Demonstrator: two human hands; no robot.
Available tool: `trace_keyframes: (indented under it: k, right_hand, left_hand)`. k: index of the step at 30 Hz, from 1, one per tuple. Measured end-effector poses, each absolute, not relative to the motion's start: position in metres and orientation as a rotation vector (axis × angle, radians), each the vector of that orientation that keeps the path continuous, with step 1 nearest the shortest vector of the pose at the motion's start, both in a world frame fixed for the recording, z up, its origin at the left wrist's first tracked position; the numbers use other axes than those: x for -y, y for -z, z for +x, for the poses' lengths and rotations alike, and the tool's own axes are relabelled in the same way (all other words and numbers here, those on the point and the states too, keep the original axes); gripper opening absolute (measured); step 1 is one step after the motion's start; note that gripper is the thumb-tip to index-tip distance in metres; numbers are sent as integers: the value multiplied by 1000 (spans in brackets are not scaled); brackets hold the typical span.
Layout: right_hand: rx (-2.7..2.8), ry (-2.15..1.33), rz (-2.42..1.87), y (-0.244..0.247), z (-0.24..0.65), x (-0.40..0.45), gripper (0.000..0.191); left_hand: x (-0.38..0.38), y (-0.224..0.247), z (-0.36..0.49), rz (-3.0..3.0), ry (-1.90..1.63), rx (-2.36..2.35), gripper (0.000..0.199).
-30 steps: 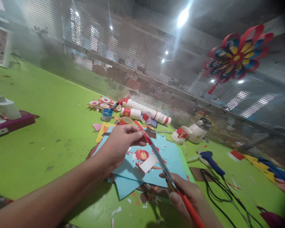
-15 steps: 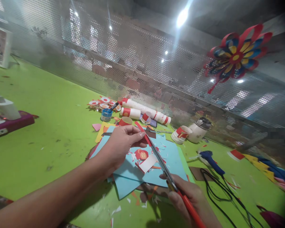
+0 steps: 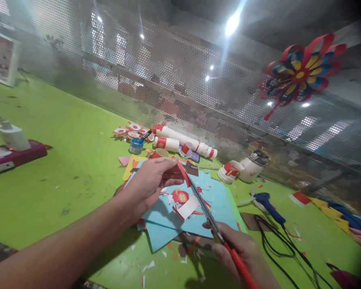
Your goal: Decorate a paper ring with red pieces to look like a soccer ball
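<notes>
My left hand (image 3: 156, 178) pinches the upper end of a narrow red paper strip (image 3: 184, 173) between thumb and fingers. Red-handled scissors (image 3: 209, 216) are gripped in my right hand (image 3: 234, 245), blades pointing up and away, their tips meeting the lower end of the strip. Whether the blades are fully closed I cannot tell. Below both hands lie light blue paper sheets (image 3: 222, 200) carrying a white paper piece (image 3: 188, 208), a red piece with a gold emblem (image 3: 180, 196) and small scraps.
A blue glue gun (image 3: 269, 206) with a looping black cord lies at the right. Behind the sheets are paper cups (image 3: 230, 170), a blue paint jar (image 3: 136, 145) and a long white tube of cups (image 3: 180, 138). A purple power strip (image 3: 33, 152) sits at left.
My left hand has shifted slightly up and its fingers have moved on the strip, which now leans against the scissor tips. The right hand and scissors stay nearly in place.
</notes>
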State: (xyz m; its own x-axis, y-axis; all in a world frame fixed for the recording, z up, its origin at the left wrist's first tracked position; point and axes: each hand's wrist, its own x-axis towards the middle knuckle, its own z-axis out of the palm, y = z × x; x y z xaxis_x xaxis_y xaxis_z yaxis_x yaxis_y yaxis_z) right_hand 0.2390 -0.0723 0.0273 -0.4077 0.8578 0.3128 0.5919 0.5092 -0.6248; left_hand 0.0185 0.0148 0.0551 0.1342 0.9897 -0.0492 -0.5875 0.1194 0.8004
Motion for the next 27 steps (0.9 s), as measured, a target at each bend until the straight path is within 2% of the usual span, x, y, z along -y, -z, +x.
trace_keyframes:
  k: [3, 14, 27]
  right_hand:
    - [2149, -600, -1162, -30, 237, 72, 38]
    - [2140, -716, -1188, -36, 237, 73, 42]
    - [2157, -676, -1216, -33, 239, 73, 44]
  left_hand:
    - [-17, -54, 18, 691, -1320, -714, 19]
    - [-12, -56, 22, 684, -1356, -759, 17]
    - [-7, -59, 26, 657, -1347, -784, 18]
